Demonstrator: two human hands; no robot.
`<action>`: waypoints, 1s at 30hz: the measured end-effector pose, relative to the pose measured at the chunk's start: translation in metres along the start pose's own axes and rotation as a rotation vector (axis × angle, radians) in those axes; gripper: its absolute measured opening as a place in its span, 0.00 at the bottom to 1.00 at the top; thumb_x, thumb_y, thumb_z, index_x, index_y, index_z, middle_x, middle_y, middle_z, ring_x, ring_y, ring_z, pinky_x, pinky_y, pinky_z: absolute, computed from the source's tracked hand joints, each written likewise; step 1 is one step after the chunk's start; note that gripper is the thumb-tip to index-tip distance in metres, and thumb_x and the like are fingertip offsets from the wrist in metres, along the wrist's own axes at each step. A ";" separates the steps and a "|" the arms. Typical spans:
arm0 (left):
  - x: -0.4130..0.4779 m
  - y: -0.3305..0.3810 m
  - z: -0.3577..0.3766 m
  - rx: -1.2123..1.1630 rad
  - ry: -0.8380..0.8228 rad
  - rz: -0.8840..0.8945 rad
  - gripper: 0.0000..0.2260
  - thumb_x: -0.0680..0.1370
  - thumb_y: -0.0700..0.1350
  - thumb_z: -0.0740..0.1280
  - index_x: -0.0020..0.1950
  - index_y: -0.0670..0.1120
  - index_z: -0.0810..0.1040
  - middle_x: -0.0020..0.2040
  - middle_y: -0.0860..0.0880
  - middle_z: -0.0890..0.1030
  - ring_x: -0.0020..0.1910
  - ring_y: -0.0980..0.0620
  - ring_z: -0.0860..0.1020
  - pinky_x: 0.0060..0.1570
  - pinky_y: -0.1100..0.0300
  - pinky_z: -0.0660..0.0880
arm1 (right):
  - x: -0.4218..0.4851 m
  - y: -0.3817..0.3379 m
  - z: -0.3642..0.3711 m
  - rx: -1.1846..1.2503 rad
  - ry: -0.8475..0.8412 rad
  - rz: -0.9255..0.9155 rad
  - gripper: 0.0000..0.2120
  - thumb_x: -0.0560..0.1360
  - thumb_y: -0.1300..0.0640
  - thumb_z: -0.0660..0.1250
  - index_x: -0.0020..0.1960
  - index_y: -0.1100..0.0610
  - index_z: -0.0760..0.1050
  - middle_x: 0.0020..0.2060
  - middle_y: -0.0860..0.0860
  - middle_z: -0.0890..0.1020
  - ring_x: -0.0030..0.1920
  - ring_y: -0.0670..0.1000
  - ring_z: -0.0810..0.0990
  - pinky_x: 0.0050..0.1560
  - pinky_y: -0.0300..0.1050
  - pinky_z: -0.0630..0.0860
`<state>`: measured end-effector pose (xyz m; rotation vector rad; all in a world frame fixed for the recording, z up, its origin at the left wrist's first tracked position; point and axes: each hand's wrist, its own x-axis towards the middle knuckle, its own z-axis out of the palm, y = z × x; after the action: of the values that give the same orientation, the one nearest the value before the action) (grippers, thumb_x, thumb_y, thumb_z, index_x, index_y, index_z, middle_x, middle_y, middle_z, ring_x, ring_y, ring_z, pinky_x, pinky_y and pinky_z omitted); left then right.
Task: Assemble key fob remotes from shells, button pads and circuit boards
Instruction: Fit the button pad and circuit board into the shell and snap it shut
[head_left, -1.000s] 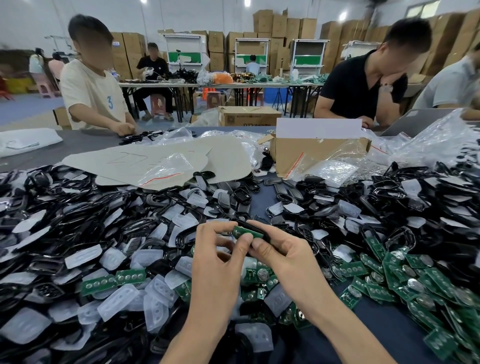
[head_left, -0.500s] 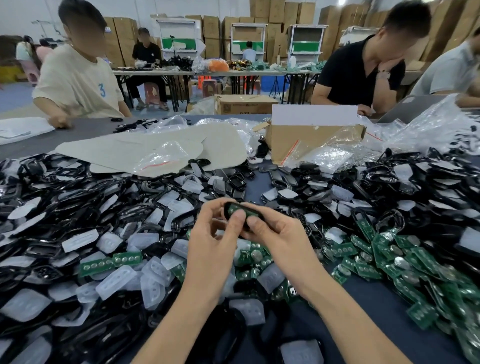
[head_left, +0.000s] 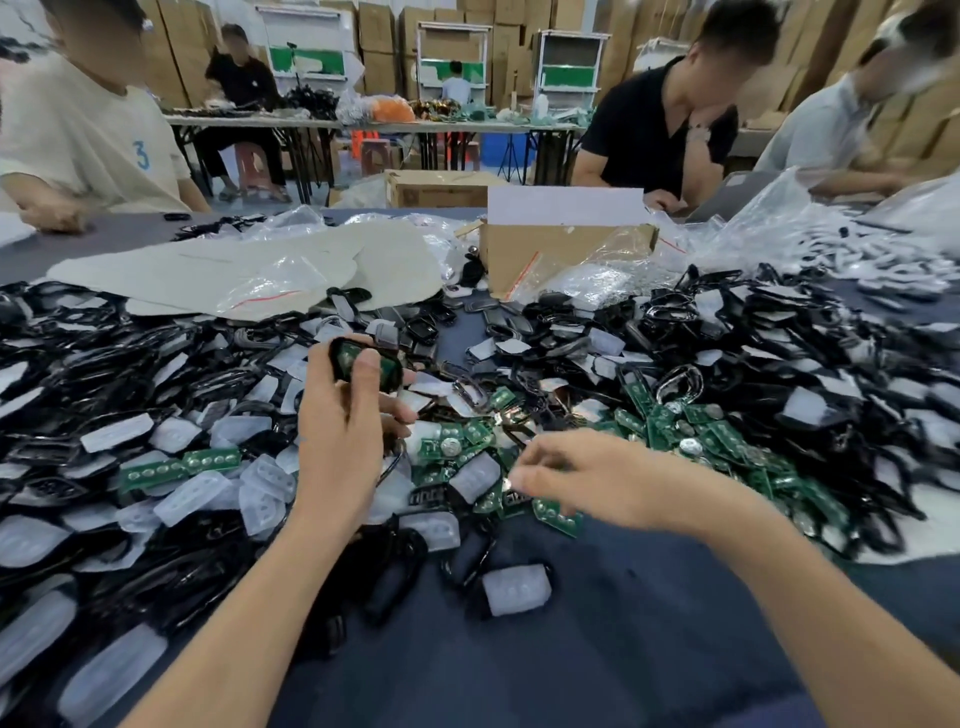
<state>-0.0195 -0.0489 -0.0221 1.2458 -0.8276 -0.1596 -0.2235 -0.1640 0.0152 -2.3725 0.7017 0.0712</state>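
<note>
My left hand (head_left: 340, 436) grips a black key fob shell (head_left: 363, 364) with a green circuit board seated inside it, held up above the pile. My right hand (head_left: 587, 480) hovers low over the green circuit boards (head_left: 556, 514), its fingers loosely curled and its fingertips close to the parts; whether it pinches anything is unclear. Black shells (head_left: 104, 374) cover the table to the left and right. Translucent white button pads (head_left: 197, 496) lie among them, one pad (head_left: 514, 590) close to me. More circuit boards (head_left: 727, 441) with coin cells lie to the right.
An open cardboard box (head_left: 561, 249) stands behind the pile, with clear plastic bags (head_left: 597, 270) against it. A flat beige sheet (head_left: 208, 270) lies at the back left. Several people sit across the table. Bare blue-grey tabletop (head_left: 623, 623) shows near me.
My right hand has let go of the shell and dropped to the right over the circuit boards. My left hand now holds the shell with its board alone, a little further left.
</note>
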 end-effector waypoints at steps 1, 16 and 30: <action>-0.001 0.000 0.000 0.003 -0.007 -0.007 0.06 0.84 0.52 0.60 0.49 0.62 0.70 0.38 0.55 0.81 0.31 0.48 0.81 0.28 0.59 0.77 | -0.008 0.004 0.005 -0.067 -0.048 0.010 0.13 0.79 0.36 0.63 0.55 0.43 0.77 0.47 0.40 0.80 0.45 0.38 0.80 0.45 0.36 0.74; -0.013 -0.007 0.001 0.069 -0.145 -0.120 0.16 0.82 0.51 0.64 0.69 0.59 0.70 0.42 0.42 0.82 0.32 0.52 0.80 0.34 0.61 0.78 | -0.030 0.019 0.052 0.471 0.119 0.033 0.04 0.82 0.52 0.65 0.52 0.51 0.70 0.46 0.48 0.86 0.43 0.46 0.83 0.46 0.45 0.80; -0.015 -0.015 0.011 0.154 -0.229 -0.176 0.15 0.81 0.51 0.66 0.64 0.66 0.70 0.32 0.53 0.81 0.27 0.56 0.76 0.28 0.65 0.71 | 0.087 -0.021 0.060 1.295 0.428 -0.114 0.07 0.82 0.61 0.65 0.55 0.56 0.82 0.41 0.58 0.84 0.34 0.52 0.80 0.41 0.42 0.80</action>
<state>-0.0319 -0.0547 -0.0414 1.4639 -0.9397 -0.3919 -0.1314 -0.1552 -0.0392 -1.1514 0.5277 -0.7345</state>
